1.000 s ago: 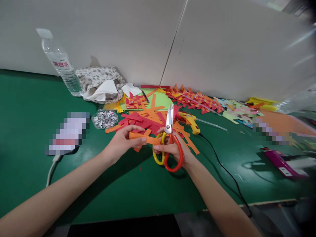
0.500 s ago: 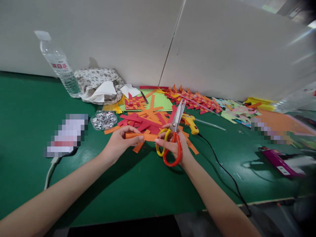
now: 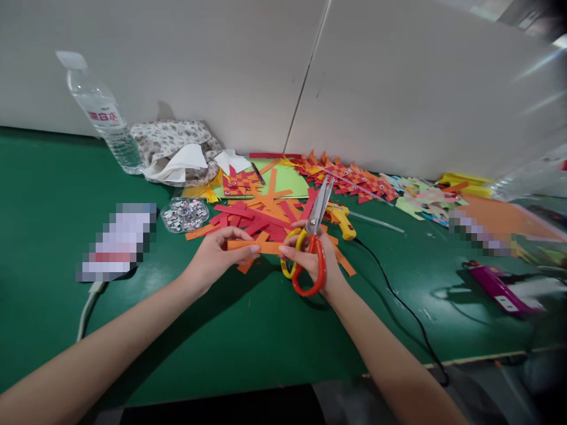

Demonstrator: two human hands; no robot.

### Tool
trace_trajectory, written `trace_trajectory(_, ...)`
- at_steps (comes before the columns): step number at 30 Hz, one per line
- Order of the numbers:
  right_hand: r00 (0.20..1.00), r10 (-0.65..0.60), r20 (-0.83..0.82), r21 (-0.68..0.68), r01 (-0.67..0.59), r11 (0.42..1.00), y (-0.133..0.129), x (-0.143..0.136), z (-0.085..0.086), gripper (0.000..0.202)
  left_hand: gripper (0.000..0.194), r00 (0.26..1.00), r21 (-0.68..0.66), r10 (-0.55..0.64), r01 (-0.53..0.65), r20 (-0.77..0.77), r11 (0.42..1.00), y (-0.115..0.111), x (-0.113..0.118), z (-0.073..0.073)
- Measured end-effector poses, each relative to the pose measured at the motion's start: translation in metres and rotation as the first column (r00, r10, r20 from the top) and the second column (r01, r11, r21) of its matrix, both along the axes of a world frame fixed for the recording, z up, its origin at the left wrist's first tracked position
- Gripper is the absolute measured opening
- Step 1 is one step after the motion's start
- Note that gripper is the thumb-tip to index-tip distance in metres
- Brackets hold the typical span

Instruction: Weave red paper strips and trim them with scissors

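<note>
An orange paper strip [image 3: 269, 248] is stretched level between my two hands, above the green table. My left hand [image 3: 217, 255] pinches its left part between thumb and fingers. The strip's right end is pinched by my right hand [image 3: 316, 257], which also carries scissors [image 3: 316, 221] with one red and one yellow handle. The scissor blades point away from me, a little apart at the tips. Beyond my hands lies a loose pile of red and orange strips [image 3: 261, 219]. Part of the pile is hidden behind my fingers.
A yellow glue gun [image 3: 343, 221] with a black cord lies right of the pile. Leftward are a phone [image 3: 119, 242], a bag of googly eyes [image 3: 185, 215], a water bottle [image 3: 104, 115] and a patterned pouch [image 3: 175, 147]. Woven paper fish [image 3: 354, 180] lie by the wall; a purple power strip [image 3: 498, 288] is right.
The view has shifted slightly. Both hands keep their hold on the orange strip, and the scissors remain in my right hand. My left fingers have moved only a little.
</note>
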State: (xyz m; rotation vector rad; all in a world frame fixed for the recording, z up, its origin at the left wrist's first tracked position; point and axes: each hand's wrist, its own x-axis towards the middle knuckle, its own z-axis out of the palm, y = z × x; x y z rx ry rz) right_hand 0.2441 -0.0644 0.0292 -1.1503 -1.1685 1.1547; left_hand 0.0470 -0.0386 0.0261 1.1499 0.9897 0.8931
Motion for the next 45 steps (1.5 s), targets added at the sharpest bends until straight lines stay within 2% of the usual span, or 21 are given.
trace_trajectory(6, 0.998, -0.03, -0.057, -0.026, 0.029, 0.999, 0.002, 0.002, 0.0, 0.048, 0.031, 1.0, -0.036, 0.016, -0.017, -0.015, 0.999, 0.005, -0.004, -0.003)
trace_trajectory(11, 0.993, -0.065, -0.096, -0.072, 0.058, 0.996, 0.002, 0.007, 0.0, 0.049, 0.033, 0.997, -0.05, 0.077, -0.077, -0.014, 0.996, 0.011, -0.007, -0.006)
trace_trajectory(19, 0.984, -0.099, -0.146, -0.114, 0.082, 0.99, 0.002, 0.01, 0.001, 0.049, 0.034, 0.992, -0.038, 0.127, -0.127, -0.004, 0.991, 0.013, -0.008, -0.002)
trace_trajectory(38, 0.981, -0.137, -0.135, -0.13, 0.119, 0.984, 0.002, 0.008, 0.004, 0.048, 0.031, 0.988, -0.004, 0.151, -0.151, 0.022, 0.989, 0.013, -0.008, 0.0)
trace_trajectory(45, 0.981, -0.142, -0.135, -0.122, 0.126, 0.985, 0.003, 0.007, 0.004, 0.048, 0.028, 0.988, 0.002, 0.153, -0.153, -0.017, 0.988, 0.015, -0.009, -0.003)
